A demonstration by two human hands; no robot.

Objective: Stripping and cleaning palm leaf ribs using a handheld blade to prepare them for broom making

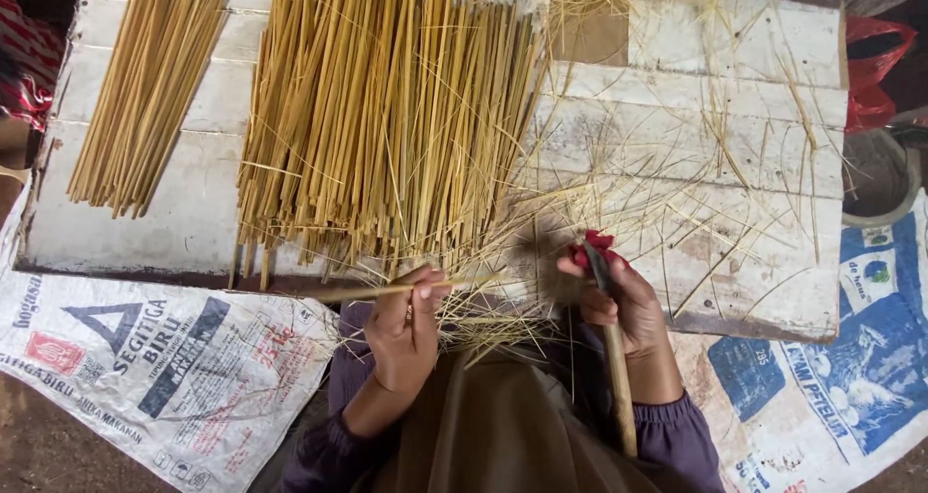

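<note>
Our left hand (404, 331) pinches one bamboo strip (387, 289) at the table (677, 58) edge; right hand (628, 304) fingers closed round a knife (611, 348). Big pile (387, 116) & small bundle (145, 87) look done, approx. one strip left in hand.

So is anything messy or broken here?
Yes, a bit messy. Thin straw-like shavings lie scattered across the right side of the white board, some hanging off its near edge, while the two stick piles lie tidy. The board's paint is worn and chipped. Nothing looks broken.
</note>
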